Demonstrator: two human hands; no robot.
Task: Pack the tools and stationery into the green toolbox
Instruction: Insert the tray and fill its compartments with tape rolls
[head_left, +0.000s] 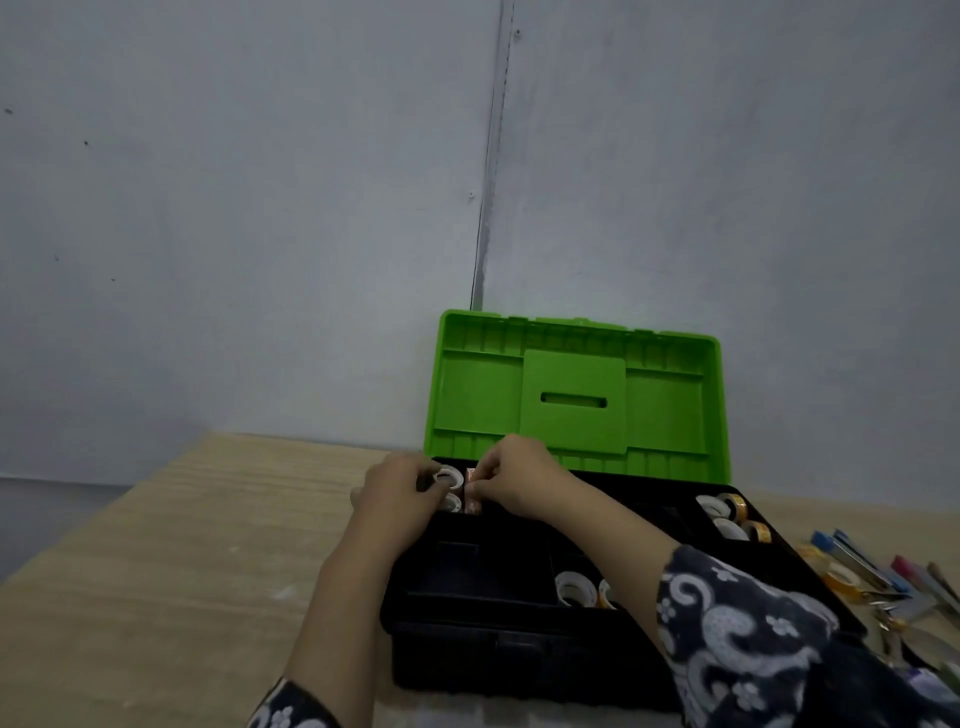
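Green toolbox (576, 395) sits on wooden table (156, 545) against grey wall (260, 208), lid up and near vertical, black base w/ tray compartments facing the person. Both hands work together at the rear-left compartment. Left hand (397, 493): fingers curled over the compartment's left edge, touching white tape rolls (449, 486) stacked there; whether it actually grips a roll cannot be told. Right hand (514, 480): fingers curled, pinching a small pinkish-brown item (471, 496) standing just right of those rolls; item type unclear due to blur. Hands are close, approx. side by side, not touching each other. Other contents: tape rolls (732, 514) in rear-right compartment, white and yellow-brown; more rolls (576, 590) in front-centre compartment. Front-left compartment shows dark floor only. Unpacked items (872, 577) lie on table to the right of the box: pens, a tape roll, metal tools, partly out of frame.
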